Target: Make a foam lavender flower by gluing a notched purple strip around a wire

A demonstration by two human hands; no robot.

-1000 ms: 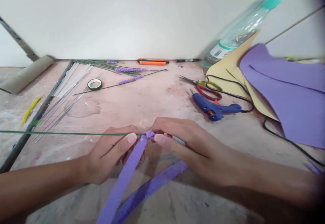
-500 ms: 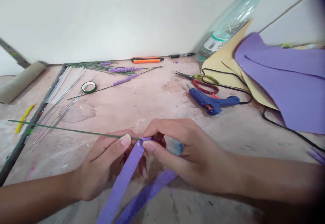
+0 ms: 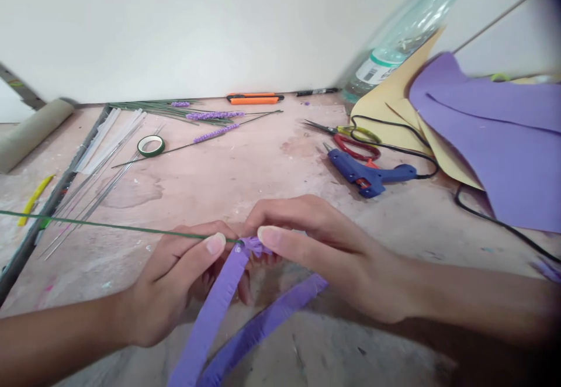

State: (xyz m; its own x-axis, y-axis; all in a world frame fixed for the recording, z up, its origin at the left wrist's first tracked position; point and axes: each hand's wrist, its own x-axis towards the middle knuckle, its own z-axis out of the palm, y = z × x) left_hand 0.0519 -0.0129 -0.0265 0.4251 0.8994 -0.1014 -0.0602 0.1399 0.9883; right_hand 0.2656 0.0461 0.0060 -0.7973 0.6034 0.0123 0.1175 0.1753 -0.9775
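Note:
My left hand [image 3: 186,273] pinches a thin green stem [image 3: 109,225] between thumb and fingers; the stem runs out to the left edge. At the stem's right end a purple fringed paper strip [image 3: 221,299] is wound round it in a small ruffled coil. My right hand [image 3: 315,252] closes thumb and fingers on that wound purple end. From the coil the strip hangs down toward me and loops back, its loose end below my right hand. A whitish spot, perhaps glue, shows on the strip beside the stem.
Behind the hands lie a blue glue gun [image 3: 368,170], scissors [image 3: 350,138], an orange cutter [image 3: 255,99] and a green tape roll [image 3: 151,145]. Finished purple-tipped stems [image 3: 217,132] and wires [image 3: 105,188] are at left. A bottle [image 3: 394,48] and purple sheets [image 3: 491,124] stand at right.
My right thumb and fingers have shifted slightly right along the purple coil, uncovering more of its ruffles. The strip's loose end shows further right. The view has shifted a little.

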